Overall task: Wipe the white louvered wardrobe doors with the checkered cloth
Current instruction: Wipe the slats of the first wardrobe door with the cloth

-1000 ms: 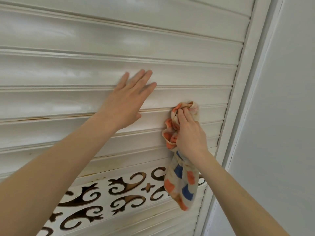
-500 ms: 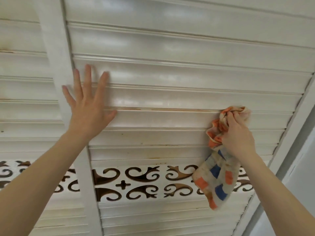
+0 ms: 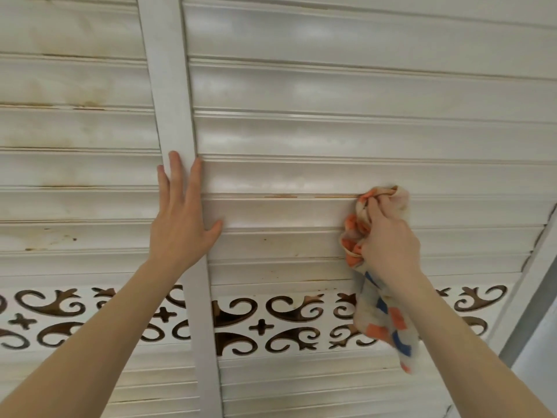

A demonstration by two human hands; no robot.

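1. My right hand (image 3: 388,242) fingers clamp the bunched orange-and-blue checkered cloth (image 3: 380,309) against the white louvered wardrobe door (image 3: 301,131), near its right edge; the dangling tail could snag.
2. My left hand (image 3: 180,227), fingers spread flat on the white upright frame (image 3: 171,101), might slip.

cloth (image 3: 380,233) shifted left (along slat), view panned

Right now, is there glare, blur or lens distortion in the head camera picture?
In the head view, soft glare patches lie on the upper slats; the wide lens tilts the vertical door stile and makes the slats fan out. The hanging end of the checkered cloth looks slightly soft, while the left hand and right hand are sharp.
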